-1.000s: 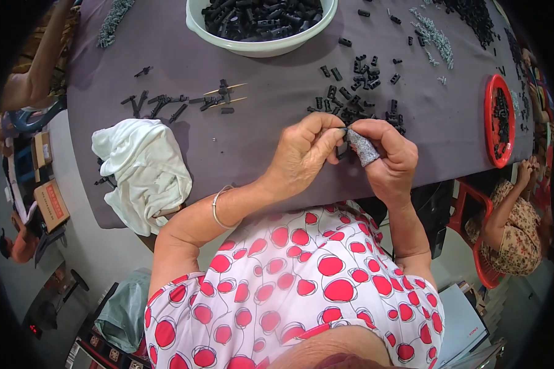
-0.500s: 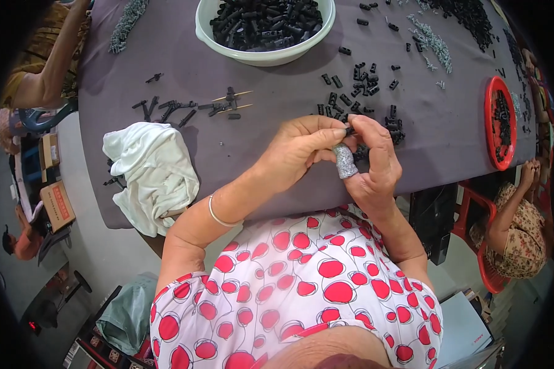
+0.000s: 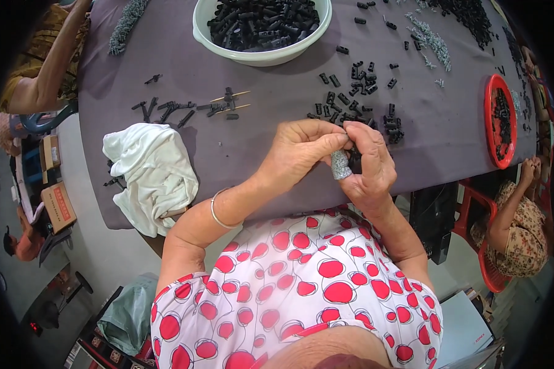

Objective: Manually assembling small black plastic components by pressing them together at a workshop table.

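Observation:
In front of my chest, my left hand point(image 3: 308, 147) and my right hand point(image 3: 374, 163) meet at the fingertips. Both are closed in a pinch around a small black plastic part point(image 3: 350, 146), mostly hidden by the fingers. A grey speckled finger sleeve point(image 3: 340, 165) covers what looks like my right thumb. Just beyond my hands lies a loose group of short black plastic pieces point(image 3: 363, 80). Left of them, several thin black assembled pieces point(image 3: 172, 109) lie near two wooden toothpicks point(image 3: 234, 96).
A pale bowl point(image 3: 261, 59) full of black pieces stands at the far middle. A crumpled white cloth point(image 3: 151, 175) lies at the left edge. A red tray point(image 3: 491, 138) sits right, below grey screws point(image 3: 434, 44). Other people sit left and right point(image 3: 517, 234).
My fingertips have drawn closer together, and the black part between them shows less. My right hand has shifted slightly left. The things on the table stay put.

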Demonstrator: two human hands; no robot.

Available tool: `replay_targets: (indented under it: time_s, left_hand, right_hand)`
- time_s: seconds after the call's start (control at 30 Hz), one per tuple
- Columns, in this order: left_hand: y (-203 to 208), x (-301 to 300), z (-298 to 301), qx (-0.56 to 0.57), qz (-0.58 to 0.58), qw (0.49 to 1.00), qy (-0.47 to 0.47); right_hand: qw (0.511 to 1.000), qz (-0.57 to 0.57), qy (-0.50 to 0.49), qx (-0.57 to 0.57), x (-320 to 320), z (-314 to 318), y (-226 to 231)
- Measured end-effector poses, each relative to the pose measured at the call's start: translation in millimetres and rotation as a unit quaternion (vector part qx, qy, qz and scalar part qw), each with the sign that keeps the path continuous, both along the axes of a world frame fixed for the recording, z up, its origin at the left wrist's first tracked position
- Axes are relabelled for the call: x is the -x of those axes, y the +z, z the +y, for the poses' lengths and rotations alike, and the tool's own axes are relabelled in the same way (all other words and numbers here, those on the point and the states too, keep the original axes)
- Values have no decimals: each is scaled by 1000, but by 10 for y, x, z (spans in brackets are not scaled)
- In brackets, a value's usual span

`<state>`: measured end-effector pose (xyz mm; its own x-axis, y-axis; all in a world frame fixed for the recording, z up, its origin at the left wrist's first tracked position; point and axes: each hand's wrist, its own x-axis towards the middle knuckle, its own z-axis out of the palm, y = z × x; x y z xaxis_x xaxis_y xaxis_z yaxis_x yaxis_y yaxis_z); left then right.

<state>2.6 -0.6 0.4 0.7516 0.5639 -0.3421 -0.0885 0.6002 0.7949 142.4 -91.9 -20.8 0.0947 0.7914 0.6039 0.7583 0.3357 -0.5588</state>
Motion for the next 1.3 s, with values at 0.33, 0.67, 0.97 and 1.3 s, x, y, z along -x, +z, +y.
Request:
replay_targets:
  time_s: [0.33,0.67,0.97,1.3]
  left_hand:
    - [-16,-9,-15,25,4,1000,16]
    - [16,-19,-54,-49,53,997,5]
    - [-20,-1,-17,-24,43,999,5]
    - [-16,-21,-14,-43,52,998,-14]
  right_hand:
    - [994,-66,-49,77,-14,-4,203]
    - [980,-144,-51,128,-14,-30,279]
    - [989,-128,-49,57,-91,16,210]
    - [992,-117,-40,37,-115,16,144]
